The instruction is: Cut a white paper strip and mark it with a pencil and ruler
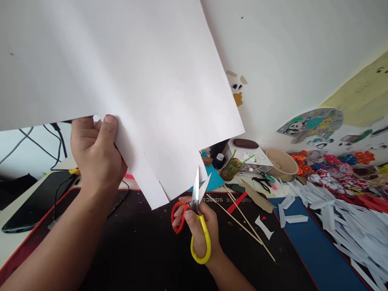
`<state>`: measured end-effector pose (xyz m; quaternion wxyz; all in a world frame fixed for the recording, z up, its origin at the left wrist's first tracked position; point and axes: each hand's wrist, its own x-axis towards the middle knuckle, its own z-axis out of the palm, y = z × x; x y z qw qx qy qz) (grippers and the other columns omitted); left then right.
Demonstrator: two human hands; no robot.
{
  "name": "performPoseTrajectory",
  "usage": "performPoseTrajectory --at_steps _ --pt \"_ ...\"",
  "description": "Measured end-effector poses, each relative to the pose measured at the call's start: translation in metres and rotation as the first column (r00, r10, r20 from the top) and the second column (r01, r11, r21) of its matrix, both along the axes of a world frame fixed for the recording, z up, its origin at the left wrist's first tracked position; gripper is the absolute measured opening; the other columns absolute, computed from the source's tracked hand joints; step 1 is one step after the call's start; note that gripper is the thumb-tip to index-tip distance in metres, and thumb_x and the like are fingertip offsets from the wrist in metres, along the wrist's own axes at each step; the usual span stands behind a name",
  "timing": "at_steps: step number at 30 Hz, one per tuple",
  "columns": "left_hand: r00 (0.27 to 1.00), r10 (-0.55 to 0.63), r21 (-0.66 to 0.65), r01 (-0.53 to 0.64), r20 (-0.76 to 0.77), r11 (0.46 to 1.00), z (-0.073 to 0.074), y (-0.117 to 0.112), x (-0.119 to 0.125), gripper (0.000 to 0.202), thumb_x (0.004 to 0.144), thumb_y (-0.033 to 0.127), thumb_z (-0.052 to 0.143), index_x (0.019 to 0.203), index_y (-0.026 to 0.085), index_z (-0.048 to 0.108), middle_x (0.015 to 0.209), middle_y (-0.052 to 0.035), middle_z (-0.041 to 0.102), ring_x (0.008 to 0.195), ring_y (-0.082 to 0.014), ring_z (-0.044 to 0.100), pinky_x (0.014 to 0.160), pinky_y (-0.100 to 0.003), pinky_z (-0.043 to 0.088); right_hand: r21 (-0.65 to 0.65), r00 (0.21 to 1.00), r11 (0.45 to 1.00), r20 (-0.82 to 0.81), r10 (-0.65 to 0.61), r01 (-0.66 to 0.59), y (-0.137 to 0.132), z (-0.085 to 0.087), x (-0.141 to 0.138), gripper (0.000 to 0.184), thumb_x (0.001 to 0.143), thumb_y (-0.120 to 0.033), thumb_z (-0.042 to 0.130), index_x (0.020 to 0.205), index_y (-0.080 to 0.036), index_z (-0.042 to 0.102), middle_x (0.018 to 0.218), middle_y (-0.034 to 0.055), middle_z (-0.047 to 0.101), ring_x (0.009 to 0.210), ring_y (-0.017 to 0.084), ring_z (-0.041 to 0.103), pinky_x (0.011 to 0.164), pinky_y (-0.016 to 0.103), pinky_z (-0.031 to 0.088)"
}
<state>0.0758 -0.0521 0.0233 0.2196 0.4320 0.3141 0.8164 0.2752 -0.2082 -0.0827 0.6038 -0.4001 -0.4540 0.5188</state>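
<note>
A large sheet of white paper (pixel 169 81) fills the upper left of the head view, with a step-shaped cut in its lower right edge and a slit near its lower corner. My left hand (pixel 97 149) is closed on its lower edge, thumb in front. Below the cut, my right hand (pixel 203 230) grips scissors (pixel 195 198) with one red and one yellow handle. The scissor blades are parted and point up at the paper's cut edge; whether they touch it I cannot tell.
A dark mat (pixel 145 246) covers the desk, with thin wooden sticks (pixel 242 222) on it. Folded white paper strips (pixel 348 226) are heaped at the right, near a beige bowl (pixel 281 161). At the left lies a black phone (pixel 39 202) beside cables.
</note>
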Motion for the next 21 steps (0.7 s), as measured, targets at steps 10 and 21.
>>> performPoseTrajectory --at_steps 10,21 --pt "0.989 -0.143 -0.160 0.147 0.032 0.976 -0.006 -0.015 0.012 0.047 0.081 0.047 0.094 0.071 0.024 0.054 0.067 0.0054 0.043 0.058 -0.0107 0.046 0.053 -0.027 0.054 -0.022 0.986 0.985 0.005 -0.169 0.169 0.016 0.006 0.009 0.050 0.100 -0.069 0.075 0.093 -0.020 0.070 0.068 0.0032 0.072 0.064 0.024 0.073 0.074 0.040 0.065" --pt "0.976 -0.176 -0.200 0.200 0.132 0.959 0.009 -0.025 0.005 0.072 0.065 0.054 0.099 0.055 0.023 0.035 0.055 0.0060 0.035 0.049 -0.0111 0.043 0.040 -0.027 0.041 0.151 0.848 0.867 0.185 -0.497 0.475 0.017 0.038 0.006 0.041 0.100 -0.063 0.077 0.098 -0.022 0.074 0.082 0.0053 0.072 0.076 0.023 0.065 0.074 0.035 0.058"
